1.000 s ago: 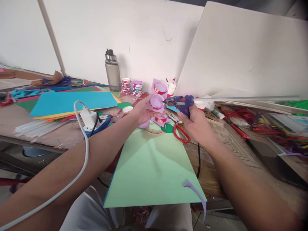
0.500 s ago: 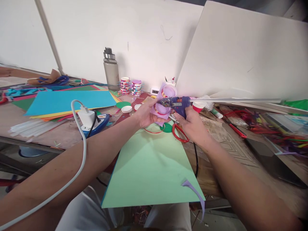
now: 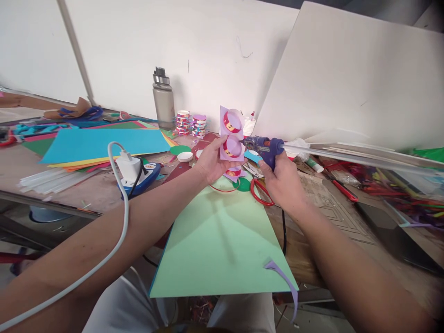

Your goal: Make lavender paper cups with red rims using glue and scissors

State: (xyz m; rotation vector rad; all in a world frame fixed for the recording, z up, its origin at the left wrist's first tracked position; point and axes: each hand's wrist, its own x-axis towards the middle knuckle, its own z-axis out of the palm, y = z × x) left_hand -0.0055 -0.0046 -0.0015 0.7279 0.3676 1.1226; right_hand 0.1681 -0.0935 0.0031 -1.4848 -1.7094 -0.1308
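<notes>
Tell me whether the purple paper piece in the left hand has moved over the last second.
Yes. The purple paper piece dipped toward the green sheet, then rose again; it now stands upright, nearer the water bottle.

One grey metal-capped water bottle (image 3: 163, 101), one blue hot-glue gun (image 3: 268, 149), one pair of red-handled scissors (image 3: 258, 190), two stacks of patterned tape rolls (image 3: 190, 124), one light-green paper sheet (image 3: 222, 240).

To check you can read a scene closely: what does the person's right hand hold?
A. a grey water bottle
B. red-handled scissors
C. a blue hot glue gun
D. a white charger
C: the right hand grips the blue hot glue gun, nozzle toward the purple paper piece in the left hand.
</notes>
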